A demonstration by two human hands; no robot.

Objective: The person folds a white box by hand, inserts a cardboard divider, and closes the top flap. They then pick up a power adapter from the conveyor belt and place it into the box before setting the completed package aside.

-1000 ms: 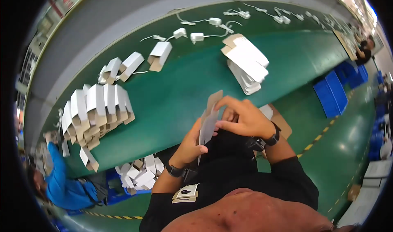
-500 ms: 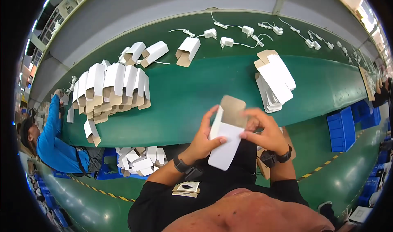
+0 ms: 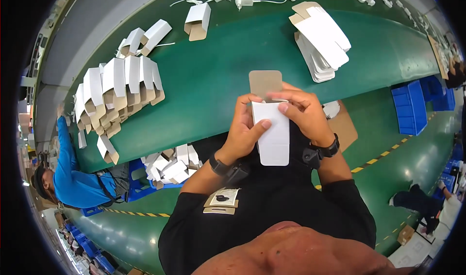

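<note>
Between my hands, in front of my body, is a white cardboard box [image 3: 273, 135] with a brown inner flap raised at its far end. My left hand [image 3: 246, 128] grips its left side, thumb on the white face. My right hand [image 3: 305, 113] holds the upper right corner, with the thumb on the front and the fingers bent over the far opening. Beyond it on the green table lies a stack of flattened white boxes [image 3: 324, 39]. To the left are many opened boxes [image 3: 112, 83] piled together, their brown flaps toward me.
White plug adapters with cables [image 3: 244, 2] lie along the table's far side. A single opened box [image 3: 197, 21] stands nearer. Below the table's edge at left is a blue bin of white boxes [image 3: 170, 167]. A co-worker in blue [image 3: 80, 178] sits at left; blue crates [image 3: 408, 108] stand at right.
My view has shifted and turned. The box has gone from tilted to nearly upright in my hands, and the right fingers have moved over its open end.
</note>
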